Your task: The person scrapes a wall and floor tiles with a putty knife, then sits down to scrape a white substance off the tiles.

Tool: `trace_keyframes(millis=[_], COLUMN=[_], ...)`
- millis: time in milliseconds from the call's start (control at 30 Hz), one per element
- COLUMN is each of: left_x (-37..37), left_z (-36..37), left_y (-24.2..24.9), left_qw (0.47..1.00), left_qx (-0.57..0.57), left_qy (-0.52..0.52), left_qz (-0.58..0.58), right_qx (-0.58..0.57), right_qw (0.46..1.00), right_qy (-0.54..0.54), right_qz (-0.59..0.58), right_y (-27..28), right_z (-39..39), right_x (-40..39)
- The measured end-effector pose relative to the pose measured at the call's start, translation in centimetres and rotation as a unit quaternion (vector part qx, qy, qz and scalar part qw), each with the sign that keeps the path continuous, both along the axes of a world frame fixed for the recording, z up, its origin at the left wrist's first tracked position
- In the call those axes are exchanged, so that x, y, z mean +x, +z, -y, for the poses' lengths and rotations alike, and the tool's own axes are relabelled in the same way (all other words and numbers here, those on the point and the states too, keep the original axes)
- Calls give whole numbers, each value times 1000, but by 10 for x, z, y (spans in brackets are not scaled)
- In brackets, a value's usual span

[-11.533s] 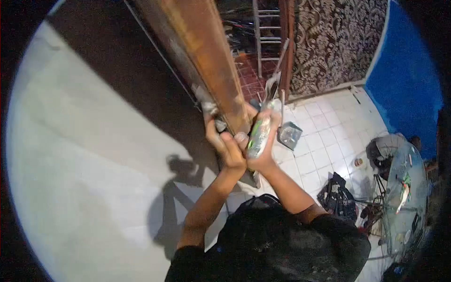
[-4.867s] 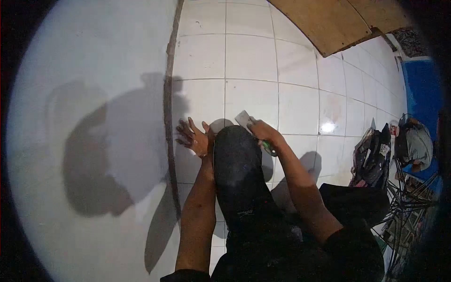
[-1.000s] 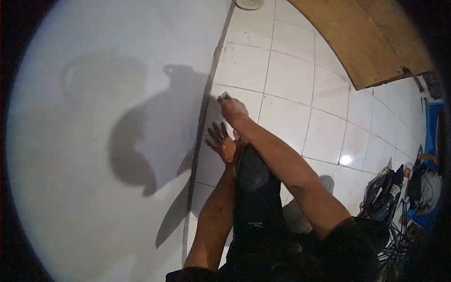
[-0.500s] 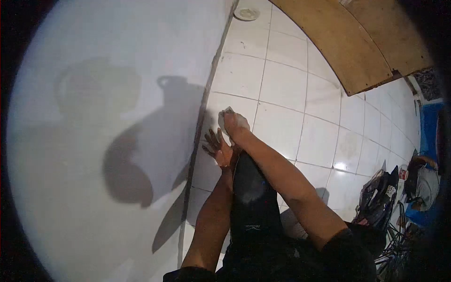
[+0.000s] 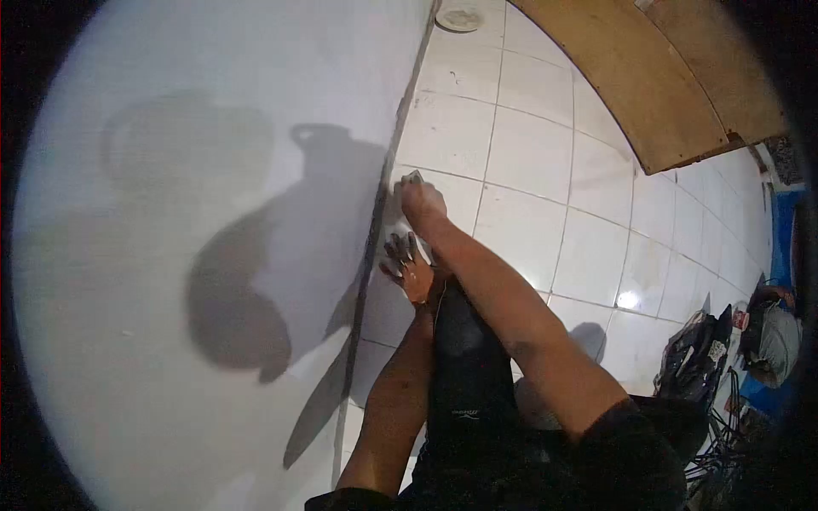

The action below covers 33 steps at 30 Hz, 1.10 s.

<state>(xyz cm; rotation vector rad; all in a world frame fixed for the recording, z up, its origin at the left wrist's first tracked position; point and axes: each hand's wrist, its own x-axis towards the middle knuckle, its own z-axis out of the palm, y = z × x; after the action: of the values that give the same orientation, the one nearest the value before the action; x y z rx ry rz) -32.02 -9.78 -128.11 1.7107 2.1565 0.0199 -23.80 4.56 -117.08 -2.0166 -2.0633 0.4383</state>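
My right hand is closed over a small pale grey piece whose tip shows beyond my fingers; its kind is not clear. It is low over the white tiled floor, close to the foot of the wall. Just nearer to me, my left hand has its fingers spread, with dark grey smears on them, and holds nothing that I can see. The left wrist lies beside my knee in dark trousers. A whitish patch shows on the floor between the two hands.
A pale wall with shadows rises on the left. A white plate holding pale stuff sits by the wall. Brown wooden boards cover the upper right. A black plastic bag and dark rods lie at the lower right.
My right hand has moved forward along the foot of the wall, away from the left hand. The left hand stays spread near the knee. The view has shifted slightly.
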Motion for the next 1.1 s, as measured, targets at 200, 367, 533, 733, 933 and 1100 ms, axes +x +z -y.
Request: trace_keyframes(millis=[200,367,533,733,933,1100], left_x=[16,9,11,13,16,9], left_z=[0,1,1,-2,-1,0], left_y=[58,33,88,63,54,37], left_qw=[994,993,976,973,933,927], left_qx=[104,94,196,209,285,279], left_qy=[23,12,-71,-55,-59,-64], left_qz=[27,64,-61,-80,-212,-241], right_qx=[-39,-110,-115,-145,-107,-182], right_qw=[998,994,993,989,993,981], right_qy=[14,20,10,-41,11,-38], right_qz=[36,15,36,-12,37,-58], right_y=[27,58,32,50,66,96], right_z=[-11,19,52,58,28,8], right_x=[-1,11,23,20,14,18])
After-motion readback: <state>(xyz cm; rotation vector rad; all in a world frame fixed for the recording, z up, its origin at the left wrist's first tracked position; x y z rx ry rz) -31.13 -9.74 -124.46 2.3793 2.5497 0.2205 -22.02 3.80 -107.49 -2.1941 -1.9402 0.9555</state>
